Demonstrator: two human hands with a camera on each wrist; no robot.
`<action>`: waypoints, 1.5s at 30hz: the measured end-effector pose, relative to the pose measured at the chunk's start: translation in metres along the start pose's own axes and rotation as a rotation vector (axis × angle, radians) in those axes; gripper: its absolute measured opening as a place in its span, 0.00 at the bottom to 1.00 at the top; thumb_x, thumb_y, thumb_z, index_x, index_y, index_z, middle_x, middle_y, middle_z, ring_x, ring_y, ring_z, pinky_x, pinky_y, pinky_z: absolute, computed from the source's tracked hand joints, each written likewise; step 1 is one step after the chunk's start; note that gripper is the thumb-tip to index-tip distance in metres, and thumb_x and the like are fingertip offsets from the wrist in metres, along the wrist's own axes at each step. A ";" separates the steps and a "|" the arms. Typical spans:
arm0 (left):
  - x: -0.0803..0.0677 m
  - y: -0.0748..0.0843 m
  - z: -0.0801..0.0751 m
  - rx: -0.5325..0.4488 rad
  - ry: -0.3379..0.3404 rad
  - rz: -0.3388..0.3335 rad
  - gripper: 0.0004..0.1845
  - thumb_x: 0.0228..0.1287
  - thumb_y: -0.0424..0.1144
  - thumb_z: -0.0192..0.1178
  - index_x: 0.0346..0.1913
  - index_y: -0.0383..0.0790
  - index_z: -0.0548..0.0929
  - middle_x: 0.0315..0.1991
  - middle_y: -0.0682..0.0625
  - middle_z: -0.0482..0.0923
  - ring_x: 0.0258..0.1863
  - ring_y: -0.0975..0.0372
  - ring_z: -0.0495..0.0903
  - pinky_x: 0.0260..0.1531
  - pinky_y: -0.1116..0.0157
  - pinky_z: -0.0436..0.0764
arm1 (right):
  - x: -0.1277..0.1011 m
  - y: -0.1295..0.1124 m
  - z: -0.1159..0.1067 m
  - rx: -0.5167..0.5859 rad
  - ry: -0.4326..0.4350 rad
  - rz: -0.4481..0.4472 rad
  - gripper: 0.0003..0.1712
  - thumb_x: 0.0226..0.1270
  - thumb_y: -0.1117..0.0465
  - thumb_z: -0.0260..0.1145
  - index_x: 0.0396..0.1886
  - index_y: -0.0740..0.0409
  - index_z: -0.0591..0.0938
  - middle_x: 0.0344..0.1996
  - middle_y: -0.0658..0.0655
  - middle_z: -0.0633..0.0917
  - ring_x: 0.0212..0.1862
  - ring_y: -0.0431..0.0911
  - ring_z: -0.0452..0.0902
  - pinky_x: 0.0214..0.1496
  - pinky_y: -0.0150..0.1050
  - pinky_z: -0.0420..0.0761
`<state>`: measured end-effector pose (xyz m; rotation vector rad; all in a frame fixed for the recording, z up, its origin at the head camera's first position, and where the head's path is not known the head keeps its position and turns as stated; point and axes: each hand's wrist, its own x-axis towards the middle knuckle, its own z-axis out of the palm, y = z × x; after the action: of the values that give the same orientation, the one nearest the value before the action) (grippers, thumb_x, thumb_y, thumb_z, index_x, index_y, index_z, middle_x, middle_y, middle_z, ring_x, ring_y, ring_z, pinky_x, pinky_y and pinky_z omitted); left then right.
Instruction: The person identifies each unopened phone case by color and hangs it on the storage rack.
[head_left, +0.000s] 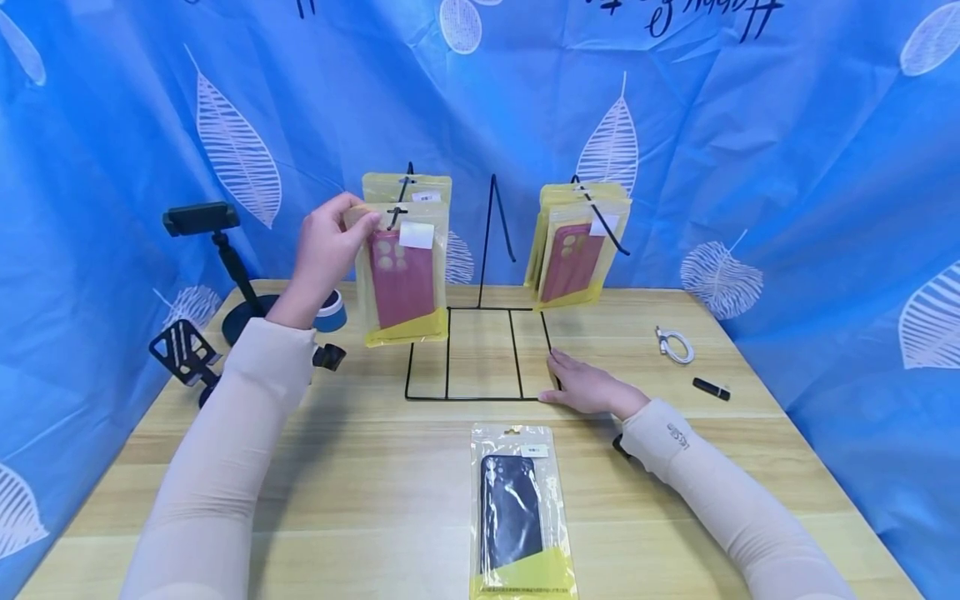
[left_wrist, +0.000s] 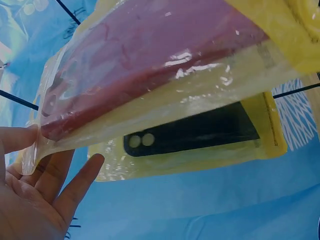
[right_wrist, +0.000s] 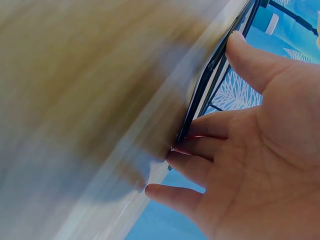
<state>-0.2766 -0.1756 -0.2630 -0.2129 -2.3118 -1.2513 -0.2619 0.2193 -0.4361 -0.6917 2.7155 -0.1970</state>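
Our left hand (head_left: pixel 324 250) pinches the red case packet (head_left: pixel 402 279) at its top corner, just beside the hook. Our right hand (head_left: pixel 588 386) lies flat with straight fingers against the wire stand (head_left: pixel 480 354), probably steadying its base.

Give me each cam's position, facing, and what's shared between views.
Head: worn high, looks forward and down over the table; both sleeves, left hand and right hand show.
Left wrist: looks up past the palm at the red case packet.
Right wrist: low by the tabletop, faces the wire stand; fingers show.
Shared: head and left wrist both show the red case packet.
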 end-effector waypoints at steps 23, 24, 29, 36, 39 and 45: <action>0.045 -0.004 0.015 0.187 -0.046 -0.107 0.23 0.72 0.55 0.54 0.59 0.43 0.77 0.20 0.54 0.65 0.15 0.64 0.62 0.21 0.63 0.66 | 0.001 0.000 0.000 -0.003 0.001 -0.006 0.51 0.74 0.35 0.51 0.78 0.67 0.49 0.79 0.67 0.47 0.80 0.60 0.44 0.80 0.54 0.52; 0.045 -0.004 0.015 0.185 -0.046 -0.111 0.24 0.72 0.55 0.54 0.60 0.43 0.76 0.21 0.54 0.66 0.16 0.64 0.62 0.22 0.63 0.67 | 0.001 0.000 0.000 -0.004 0.000 -0.006 0.51 0.74 0.35 0.51 0.78 0.67 0.49 0.79 0.67 0.47 0.80 0.60 0.44 0.80 0.54 0.52; 0.042 -0.004 0.014 0.254 -0.051 -0.141 0.28 0.72 0.58 0.52 0.63 0.42 0.73 0.33 0.48 0.74 0.24 0.58 0.69 0.27 0.62 0.67 | 0.001 0.000 0.000 -0.008 -0.009 -0.004 0.51 0.74 0.34 0.51 0.78 0.67 0.49 0.79 0.66 0.46 0.80 0.59 0.44 0.80 0.54 0.52; 0.023 0.004 0.008 0.355 -0.025 -0.150 0.31 0.72 0.60 0.50 0.64 0.39 0.68 0.58 0.42 0.76 0.49 0.49 0.76 0.46 0.53 0.75 | 0.001 0.002 -0.001 -0.005 -0.001 -0.010 0.51 0.74 0.34 0.51 0.78 0.68 0.49 0.79 0.67 0.46 0.80 0.61 0.44 0.80 0.55 0.52; 0.006 0.009 0.007 0.309 0.084 -0.094 0.27 0.73 0.56 0.51 0.60 0.36 0.68 0.55 0.41 0.74 0.50 0.49 0.73 0.52 0.53 0.71 | 0.001 0.003 -0.001 -0.004 -0.002 -0.010 0.52 0.74 0.34 0.51 0.78 0.68 0.49 0.79 0.67 0.46 0.80 0.61 0.44 0.80 0.55 0.52; -0.052 0.010 0.030 -0.159 0.459 0.415 0.13 0.68 0.37 0.53 0.34 0.27 0.70 0.29 0.43 0.69 0.31 0.55 0.68 0.39 0.66 0.66 | 0.002 0.003 0.000 0.005 -0.010 -0.001 0.51 0.74 0.35 0.51 0.79 0.66 0.48 0.79 0.66 0.45 0.80 0.59 0.43 0.80 0.54 0.51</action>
<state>-0.2383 -0.1397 -0.2948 -0.3924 -1.6753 -1.1271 -0.2652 0.2208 -0.4369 -0.6903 2.7046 -0.1993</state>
